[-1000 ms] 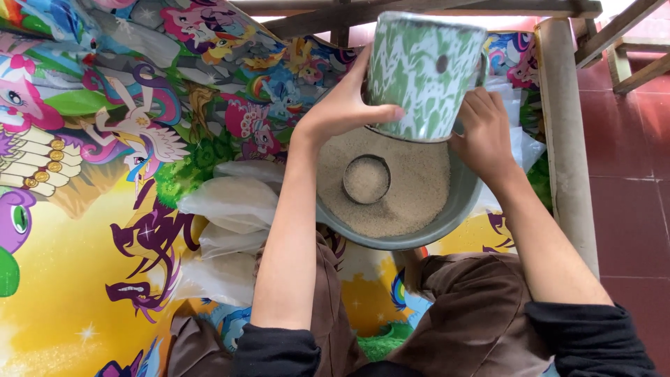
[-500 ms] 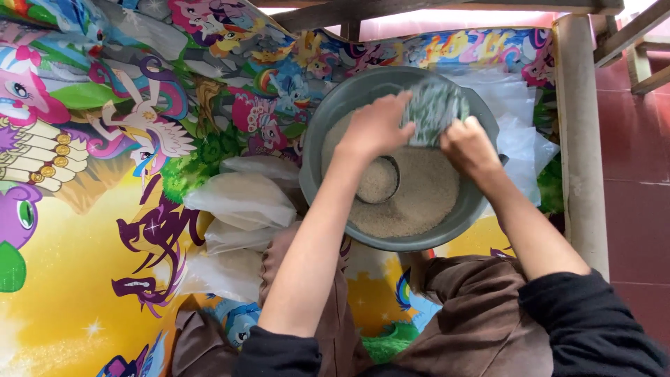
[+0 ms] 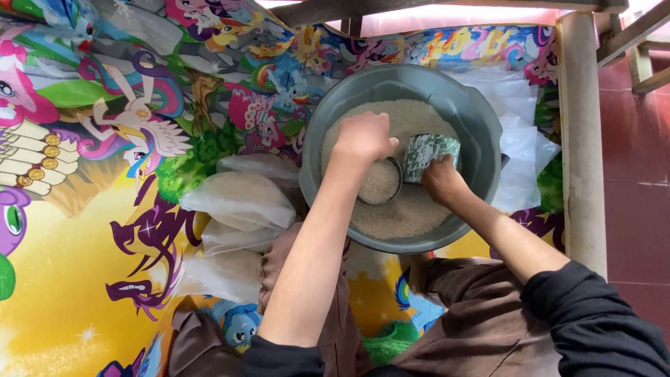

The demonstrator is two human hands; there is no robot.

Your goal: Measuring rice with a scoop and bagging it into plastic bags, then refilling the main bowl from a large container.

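A grey round basin (image 3: 481, 119) holds a heap of rice (image 3: 412, 209). My left hand (image 3: 361, 137) is closed over the rim of a small round metal cup (image 3: 380, 183) filled with rice, inside the basin. My right hand (image 3: 441, 179) grips a green-and-white patterned tin (image 3: 427, 151), tipped on its side and pushed into the rice next to the cup. Both forearms reach from the bottom of the view into the basin.
Several clear plastic bags filled with rice (image 3: 241, 202) lie left of the basin on a colourful cartoon-print mat (image 3: 77, 209). White plastic bags (image 3: 523, 139) lie right of the basin. A wooden post (image 3: 581, 139) stands at the right, with red floor tiles (image 3: 638, 230) beyond.
The patterned tin came down from above the basin, where both hands held it, into the rice. My left hand left the tin and closed on the metal cup.
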